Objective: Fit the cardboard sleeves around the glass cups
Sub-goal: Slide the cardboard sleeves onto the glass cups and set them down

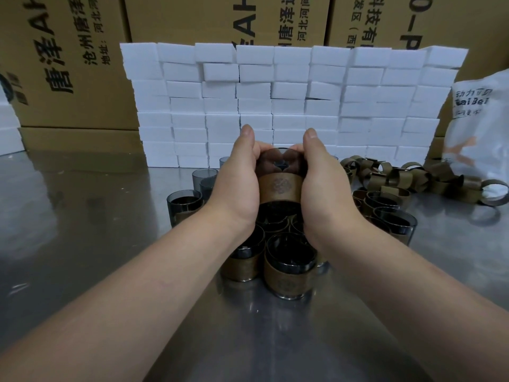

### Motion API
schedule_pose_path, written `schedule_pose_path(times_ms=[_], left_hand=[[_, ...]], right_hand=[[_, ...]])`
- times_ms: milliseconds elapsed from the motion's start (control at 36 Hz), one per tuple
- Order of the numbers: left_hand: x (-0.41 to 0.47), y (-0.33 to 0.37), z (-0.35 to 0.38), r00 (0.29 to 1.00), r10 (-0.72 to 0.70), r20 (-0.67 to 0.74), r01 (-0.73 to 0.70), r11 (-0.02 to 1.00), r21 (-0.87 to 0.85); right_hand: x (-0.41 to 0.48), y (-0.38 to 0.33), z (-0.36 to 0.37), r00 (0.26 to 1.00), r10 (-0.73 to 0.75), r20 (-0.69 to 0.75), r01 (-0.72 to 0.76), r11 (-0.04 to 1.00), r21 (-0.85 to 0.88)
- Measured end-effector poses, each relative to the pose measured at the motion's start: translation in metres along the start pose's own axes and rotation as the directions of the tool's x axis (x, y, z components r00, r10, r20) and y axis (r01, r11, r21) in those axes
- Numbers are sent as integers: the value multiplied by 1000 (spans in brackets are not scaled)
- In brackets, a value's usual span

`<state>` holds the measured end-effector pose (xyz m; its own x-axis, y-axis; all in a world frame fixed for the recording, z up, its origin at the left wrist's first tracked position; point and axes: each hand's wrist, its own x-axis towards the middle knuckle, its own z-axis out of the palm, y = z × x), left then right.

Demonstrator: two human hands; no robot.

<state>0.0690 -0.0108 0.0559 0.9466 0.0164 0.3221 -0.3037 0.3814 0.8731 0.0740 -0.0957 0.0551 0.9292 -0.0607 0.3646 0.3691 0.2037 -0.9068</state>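
Observation:
I hold a smoky grey glass cup (278,161) in the air between both hands, above the middle of the table. A brown cardboard sleeve (279,187) with a round printed emblem wraps its lower half. My left hand (239,177) grips the cup's left side and my right hand (321,180) grips its right side, thumbs pointing up. Below my wrists stand several sleeved cups (290,274). Bare grey cups (184,205) stand to the left. A heap of loose sleeves (407,175) lies to the right.
The table (82,230) is shiny steel. A wall of stacked white foam blocks (289,100) runs across the back, with large printed cardboard cartons (68,64) behind it. A white plastic bag (479,128) sits at the far right.

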Motion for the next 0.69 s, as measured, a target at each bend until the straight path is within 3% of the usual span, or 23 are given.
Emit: schedule_pose_path(times_ms=[695], left_hand=[[-3, 2, 3, 995, 64, -80, -52, 988, 147]], right_hand=[[-4, -2, 1, 999, -36, -38, 33, 997, -75]])
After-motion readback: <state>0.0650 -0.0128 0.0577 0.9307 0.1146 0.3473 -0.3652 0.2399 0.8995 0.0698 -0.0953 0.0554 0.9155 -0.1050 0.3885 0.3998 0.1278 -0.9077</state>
